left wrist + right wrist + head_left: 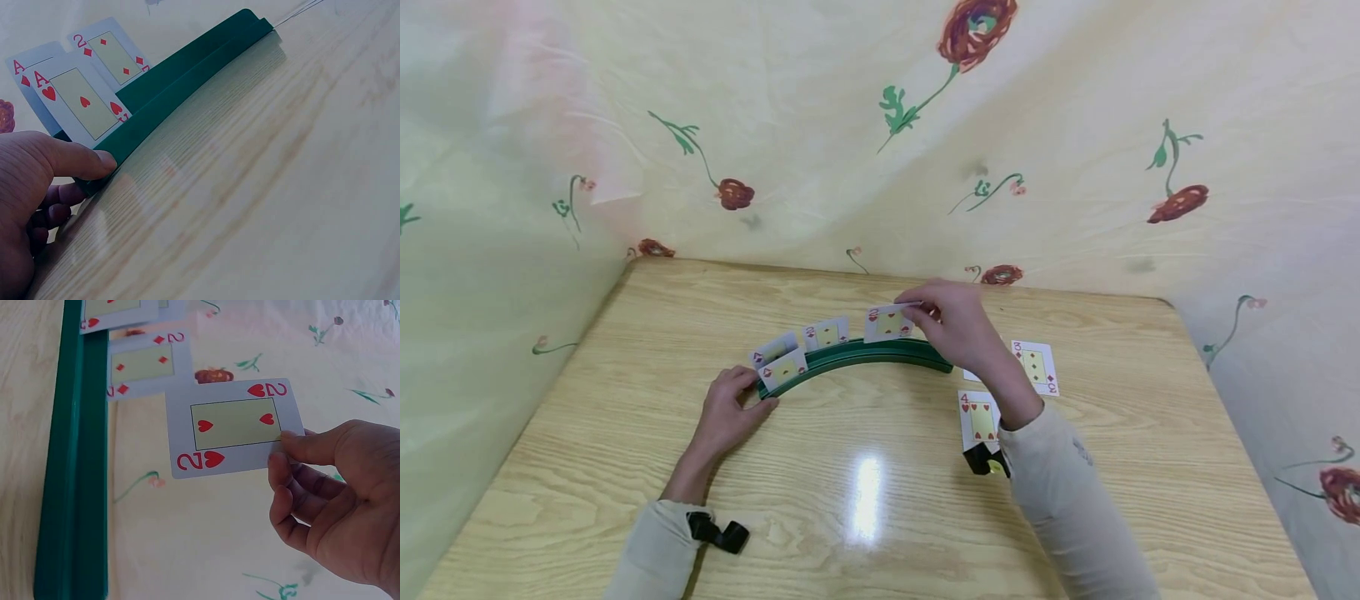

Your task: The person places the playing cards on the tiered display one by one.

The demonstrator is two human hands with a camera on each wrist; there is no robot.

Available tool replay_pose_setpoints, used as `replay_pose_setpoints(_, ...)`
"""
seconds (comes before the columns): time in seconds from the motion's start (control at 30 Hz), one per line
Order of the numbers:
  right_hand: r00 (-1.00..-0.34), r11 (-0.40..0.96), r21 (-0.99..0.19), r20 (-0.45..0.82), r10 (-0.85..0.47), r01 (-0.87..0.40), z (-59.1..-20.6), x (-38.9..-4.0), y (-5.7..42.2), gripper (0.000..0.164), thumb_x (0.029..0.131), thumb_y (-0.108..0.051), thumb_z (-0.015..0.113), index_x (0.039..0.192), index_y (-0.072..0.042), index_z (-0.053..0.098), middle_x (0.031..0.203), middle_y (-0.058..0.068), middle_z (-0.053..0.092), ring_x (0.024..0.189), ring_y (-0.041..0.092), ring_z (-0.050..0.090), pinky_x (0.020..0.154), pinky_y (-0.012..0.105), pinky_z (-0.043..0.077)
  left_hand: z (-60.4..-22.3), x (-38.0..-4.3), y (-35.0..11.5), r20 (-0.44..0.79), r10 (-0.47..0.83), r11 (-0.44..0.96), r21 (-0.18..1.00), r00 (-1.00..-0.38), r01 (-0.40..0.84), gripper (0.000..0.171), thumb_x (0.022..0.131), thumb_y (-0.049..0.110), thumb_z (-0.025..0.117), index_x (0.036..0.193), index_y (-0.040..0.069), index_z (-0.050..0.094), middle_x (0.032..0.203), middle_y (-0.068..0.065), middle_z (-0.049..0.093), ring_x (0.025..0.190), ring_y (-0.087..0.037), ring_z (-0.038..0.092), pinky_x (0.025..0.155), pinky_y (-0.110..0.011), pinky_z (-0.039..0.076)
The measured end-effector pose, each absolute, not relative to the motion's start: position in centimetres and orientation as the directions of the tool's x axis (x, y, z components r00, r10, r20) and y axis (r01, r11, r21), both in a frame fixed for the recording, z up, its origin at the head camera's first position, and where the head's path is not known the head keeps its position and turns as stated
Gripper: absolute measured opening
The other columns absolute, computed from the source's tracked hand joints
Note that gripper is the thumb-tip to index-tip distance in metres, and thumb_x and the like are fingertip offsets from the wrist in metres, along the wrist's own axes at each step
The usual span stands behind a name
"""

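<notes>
A curved green card holder [880, 353] lies on the wooden table. My left hand [730, 408] grips its left end, thumb [105, 161] against the front face. Near that end stand the ace of hearts [84, 100] in front and the ace of diamonds [39, 81] behind, partly covered. The two of diamonds [827, 333] stands farther right in the holder's back row. Between thumb and fingers, my right hand [958, 329] pinches the two of hearts [234, 428] by one edge. In the right wrist view that card appears beside the holder, apart from it.
Right of the holder lie the three of diamonds [1035, 367] and the four of hearts [979, 421], with another card mostly hidden under my right arm. Black wrist devices sit on both sleeves. Flowered cloth [820, 167] hangs behind the table [820, 500].
</notes>
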State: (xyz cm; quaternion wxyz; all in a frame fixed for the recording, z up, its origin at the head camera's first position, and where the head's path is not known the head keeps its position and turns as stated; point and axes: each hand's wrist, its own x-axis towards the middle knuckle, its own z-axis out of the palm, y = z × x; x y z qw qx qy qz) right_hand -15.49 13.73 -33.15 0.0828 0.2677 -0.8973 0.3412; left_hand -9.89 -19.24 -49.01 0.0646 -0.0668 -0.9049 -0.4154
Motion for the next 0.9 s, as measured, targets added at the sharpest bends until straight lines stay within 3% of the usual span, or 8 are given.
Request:
replay_pose_setpoints(0.27, -0.837, 0.616, -0.574, 0.29, -0.464, -0.54, -34.1, -15.8, 11.6, 0.017, 0.094, -0.003, 0.066, 0.107, -0.002, 0.076, 0.104, 0.014, 0.076, 0.084, 0.023, 0.07, 0.074, 0.037, 0.058, -49.0, -9.9, -19.4, 0.163, 0.064, 0.648, 0.743, -0.984, 0.165, 0.035, 0.083, 0.01, 0.081, 0.114, -0.004, 0.071, 0.111, -0.019, 0.068, 0.102, -0.031, 0.054, 0.089, -0.043, 0.04)
replay_pose_setpoints(0.9, -0.838, 0.604, -0.607, 0.214, -0.502, -0.517, -37.0, -16.3, 8.6, 0.017, 0.094, -0.003, 0.066, 0.107, -0.002, 0.076, 0.102, 0.013, 0.075, 0.082, 0.018, 0.065, 0.071, 0.028, 0.053, -49.0, -9.8, -19.3, 0.179, 0.065, 0.647, 0.742, -0.982, 0.178, 0.032, 0.083, 0.011, 0.08, 0.111, -0.003, 0.072, 0.11, -0.018, 0.068, 0.1, -0.029, 0.054, 0.087, -0.041, 0.04)
